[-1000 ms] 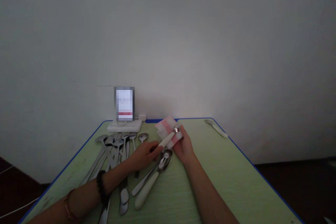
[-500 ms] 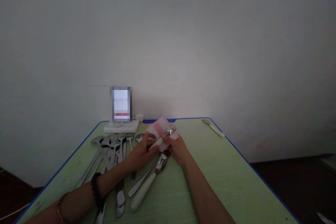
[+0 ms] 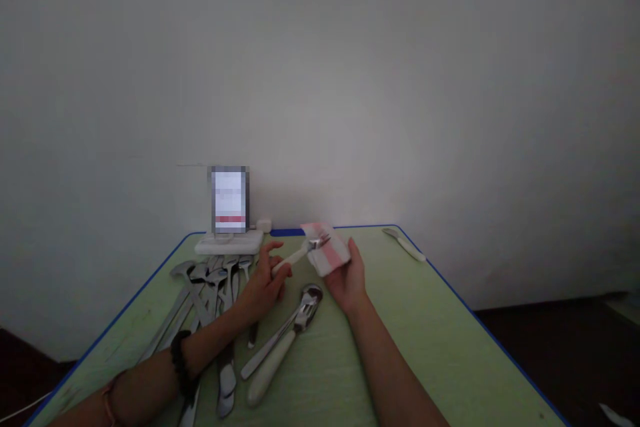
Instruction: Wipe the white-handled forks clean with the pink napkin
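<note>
My left hand pinches the pale handle of a fork, whose metal tines point up and to the right. The tines lie over a pink and white checked cloth. That cloth rests folded on the palm and fingers of my right hand, which is partly curled under it with the thumb up at its right side. Below the hands, a white-handled fork lies on the table, close against a spoon with a metal handle.
Several spoons and other cutlery lie in a heap at the left of the green, blue-edged table. A lit phone stands on a white base at the back. One pale-handled knife lies at the far right edge.
My right hand has shifted slightly right and turned palm up, with the cloth opening away from the fork. My left hand has drawn a little left, still on the fork's handle.
</note>
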